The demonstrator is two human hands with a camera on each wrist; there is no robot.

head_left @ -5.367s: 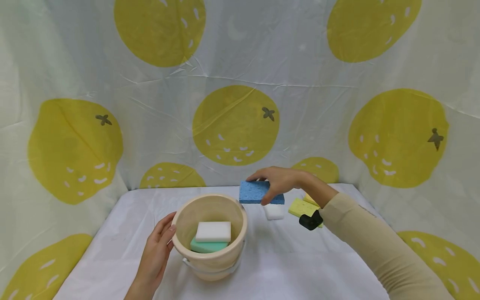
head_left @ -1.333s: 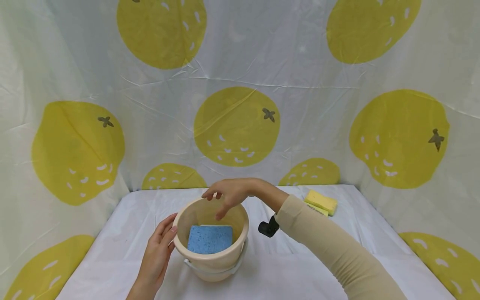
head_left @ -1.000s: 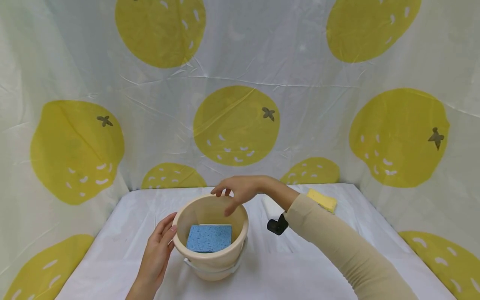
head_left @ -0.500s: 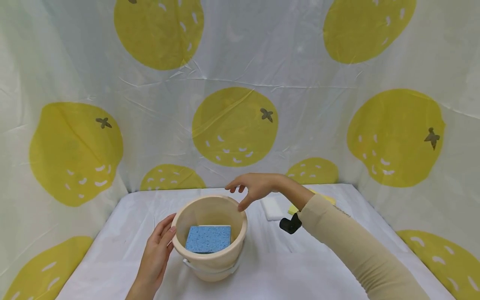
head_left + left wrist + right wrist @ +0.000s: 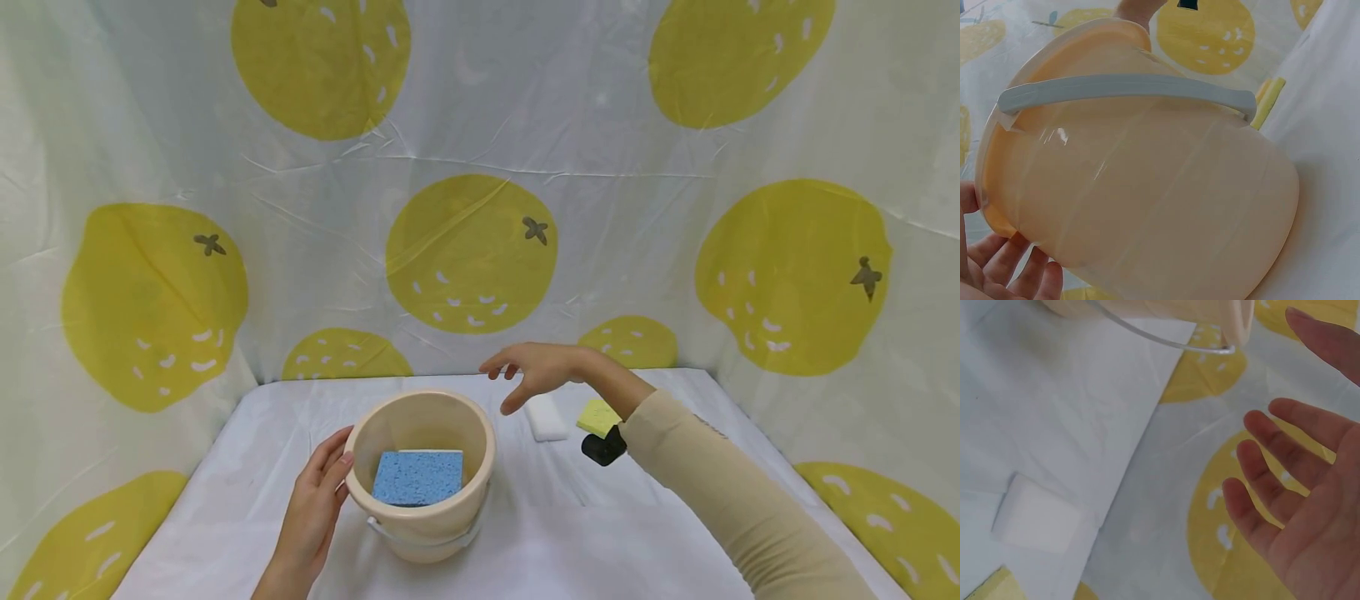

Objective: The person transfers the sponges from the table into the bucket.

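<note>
My left hand (image 5: 309, 504) grips the cream bucket (image 5: 431, 417) at the left of its rim, thumb and fingers on either side. In the left wrist view, the fingers (image 5: 1013, 265) lie against the rim's underside. A blue sponge (image 5: 417, 477) lies in the bucket, with a thin pale edge behind it; whatever is beneath is mostly hidden. Right of the bucket, my right hand (image 5: 540, 367) hovers with nothing in its spread, slightly bent fingers. Below it on the table is a white sponge (image 5: 546, 418), and a yellow-green sponge (image 5: 597, 417) lies further right.
A white cloth (image 5: 555, 533) covers the table. Behind and at the sides hangs a pale curtain (image 5: 315, 250) printed with large yellow fruit. The bucket's grey handle (image 5: 1129, 87) hangs down along its outside. A black camera (image 5: 603, 447) sits at the right wrist.
The blue sponge went from my right hand into the bucket, over the white and green sponges. Since then, the right hand has drawn away rightward from the bucket. The left hand stays put.
</note>
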